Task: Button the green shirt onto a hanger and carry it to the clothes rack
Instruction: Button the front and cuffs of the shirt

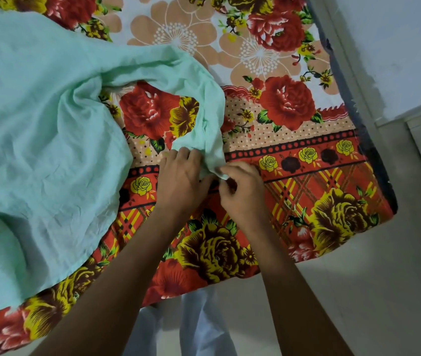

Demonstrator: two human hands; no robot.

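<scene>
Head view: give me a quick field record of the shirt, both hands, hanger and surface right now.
shirt: green shirt spread crumpled on the floral bedsheet
sleeve: its cuff end pinched between both hands
left hand: left hand gripping the cuff
right hand: right hand pinching the cuff tip
hanger: none visible
rack: not in view

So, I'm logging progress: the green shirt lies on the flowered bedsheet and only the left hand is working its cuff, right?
Not quite. The head view shows both hands on it: the left hand and the right hand pinch the cuff end of the green shirt, which does lie on the flowered bedsheet.
</scene>
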